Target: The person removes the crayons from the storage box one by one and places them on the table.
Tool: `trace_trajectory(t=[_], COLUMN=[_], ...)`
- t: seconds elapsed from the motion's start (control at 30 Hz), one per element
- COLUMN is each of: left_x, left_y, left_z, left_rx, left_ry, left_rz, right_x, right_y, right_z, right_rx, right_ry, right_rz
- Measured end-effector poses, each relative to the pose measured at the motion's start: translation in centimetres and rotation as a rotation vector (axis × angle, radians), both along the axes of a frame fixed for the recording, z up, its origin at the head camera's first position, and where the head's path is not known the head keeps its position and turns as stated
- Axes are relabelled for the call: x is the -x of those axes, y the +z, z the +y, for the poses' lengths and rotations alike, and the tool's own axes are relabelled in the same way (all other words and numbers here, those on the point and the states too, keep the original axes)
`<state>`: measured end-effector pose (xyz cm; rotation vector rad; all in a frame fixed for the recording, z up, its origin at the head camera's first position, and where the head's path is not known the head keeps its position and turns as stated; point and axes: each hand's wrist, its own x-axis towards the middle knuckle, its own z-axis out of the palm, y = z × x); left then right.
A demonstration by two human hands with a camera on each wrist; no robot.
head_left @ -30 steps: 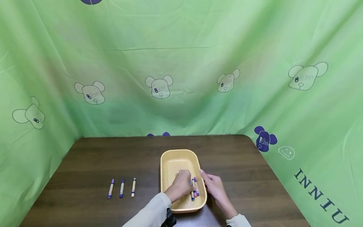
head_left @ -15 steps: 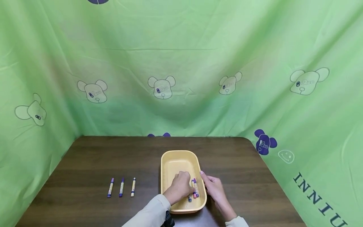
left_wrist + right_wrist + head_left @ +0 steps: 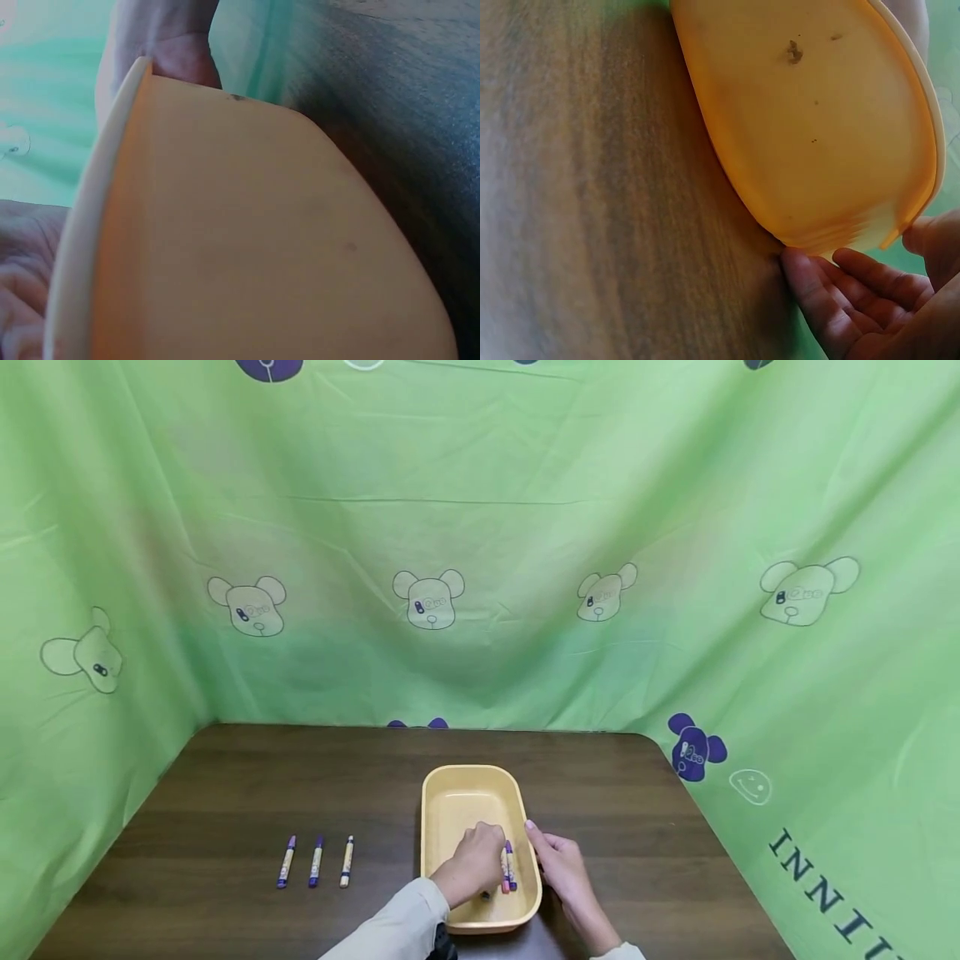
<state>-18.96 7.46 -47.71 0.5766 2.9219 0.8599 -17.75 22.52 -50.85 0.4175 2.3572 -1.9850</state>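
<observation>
- Now, the left hand [image 3: 474,860] is down inside the tray [image 3: 461,806], knuckles up, fingers bent out of sight; I can't tell whether it pinches anything.
- Right hand [image 3: 561,868] grips the tray's side, thumb up at the rim, fingers against the outer wall.
- That tray: pale yellow, longer than wide, rounded at the corners, a few small dark marks outside; it reaches beyond both hands on the far side.
- Just right of the left hand, between the two hands, lie two crayons side by side: a pink-ended crayon [image 3: 506,885], pale-wrapped and partly covered, and a purple-tipped crayon [image 3: 512,864] with a dark base.
- Peeking out on the near side of the left hand, a dark end [image 3: 486,895]; the rest is hidden.
- Well left of the left hand, a spaced row on the brown table [image 3: 360,793]: lilac crayon [image 3: 287,862], violet crayon [image 3: 316,862], then white crayon [image 3: 347,862], nearest the hand, all pale-wrapped.
- Beyond both hands, a green curtain [image 3: 337,543] printed with bear heads.
</observation>
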Motion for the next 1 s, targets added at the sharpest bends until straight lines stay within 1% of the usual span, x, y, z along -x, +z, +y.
trace_trajectory(t=[0.07, 0.17, 0.2, 0.27, 0.3, 0.37, 0.4, 0.43, 0.47, 0.53, 0.63, 0.77, 0.83, 0.9, 0.97, 1.0], left_x=[-0.1, -0.3, -0.2, -0.3, -0.3, -0.4, -0.5, -0.6, -0.6, -0.6, -0.4, 0.0, 0.2, 0.3, 0.2, 0.1], left_y=[-0.3, -0.9, -1.4, -1.8, -1.8, -1.8, -1.8, -1.4, -1.3, -1.0, -0.5, 0.7, 1.4, 2.1, 2.5, 2.7], left_z=[-0.1, -0.3, -0.4, -0.6, -0.8, -1.3, -1.6, -2.0, -2.3, -3.0, -4.0, -5.5, -6.6, -8.3, -10.3, -11.4], left_rx=[0.01, 0.034, 0.035, 0.03, 0.017, -0.027, -0.051, -0.077, -0.112, -0.173, -0.266, -0.414, -0.543, -0.678, -0.81, -0.856], left_ry=[0.0, -0.018, -0.025, -0.028, -0.023, -0.008, 0.002, 0.018, 0.034, 0.052, 0.078, 0.116, 0.13, 0.15, 0.207, 0.239], left_rz=[0.014, 0.082, 0.121, 0.139, 0.133, 0.079, 0.046, -0.009, -0.047, -0.091, -0.117, -0.165, -0.237, -0.299, -0.341, -0.347], right_x=[-0.1, -0.4, -0.4, -0.5, -0.6, -0.6, -0.6, -0.6, -0.6, -0.6, -0.5, -0.1, 0.1, 0.3, 0.3, 0.3], right_y=[-0.1, -0.3, -0.4, -0.5, -0.6, -0.7, -0.7, -0.7, -0.7, -0.6, -0.4, -0.1, 0.0, 0.0, 0.1, 0.2], right_z=[-0.3, -0.8, -0.9, -1.2, -1.3, -1.4, -1.4, -1.4, -1.3, -1.1, -0.6, -0.1, 0.0, 0.0, 0.0, 0.0], right_rx=[0.008, 0.013, 0.015, 0.016, 0.017, 0.018, 0.017, 0.015, 0.011, 0.004, 0.002, 0.0, -0.008, -0.017, -0.02, -0.02], right_ry=[0.008, 0.016, 0.019, 0.022, 0.023, 0.024, 0.023, 0.022, 0.019, 0.017, 0.009, -0.008, -0.015, -0.016, -0.015, -0.014], right_rz=[-0.004, -0.015, -0.019, -0.023, -0.024, -0.026, -0.026, -0.028, -0.03, -0.034, -0.036, -0.026, -0.024, -0.025, -0.024, -0.025])
